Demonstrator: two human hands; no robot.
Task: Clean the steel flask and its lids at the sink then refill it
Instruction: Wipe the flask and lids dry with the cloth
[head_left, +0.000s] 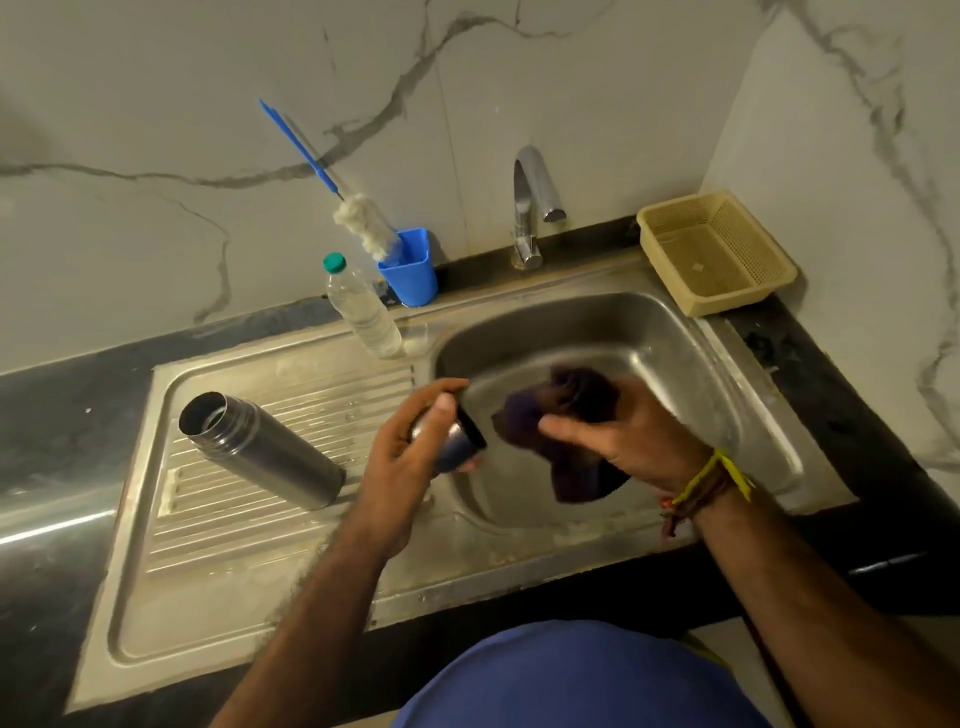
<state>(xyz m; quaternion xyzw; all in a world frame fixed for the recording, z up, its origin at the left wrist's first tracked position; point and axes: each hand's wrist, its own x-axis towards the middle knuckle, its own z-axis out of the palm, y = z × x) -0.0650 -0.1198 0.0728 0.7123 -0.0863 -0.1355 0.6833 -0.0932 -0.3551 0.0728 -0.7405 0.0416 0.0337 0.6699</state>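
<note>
While I watch from the head camera, looking down at a steel sink (737, 374) set in a dark surface (810, 364), my left hand (410, 457) is curled around a small steel lid (457, 447) with a dark rim, its grip grasping that lid over the left edge of the basin. My right hand (623, 441) holds a dark purple cloth (561, 431), fingers wrapped round it, just beside the lid; motion blur keeps me from telling whether cloth and lid touch. A yellow and brown thread band (711, 478) circles my right wrist.

On the ribbed drainboard (291, 415) to the left, the steel flask (260, 449) lies on its side, uncapped, its open mouth pointing up and left, well apart from both hands. Near the back rim a clear plastic bottle (363, 312) with a green cap stands beside a blue cup (410, 270), which holds a bottle brush (358, 223) with a blue handle leaning on the marble wall. A chrome tap (535, 197) rises behind the basin, and a beige plastic basket (717, 252) sits in the right rear corner
</note>
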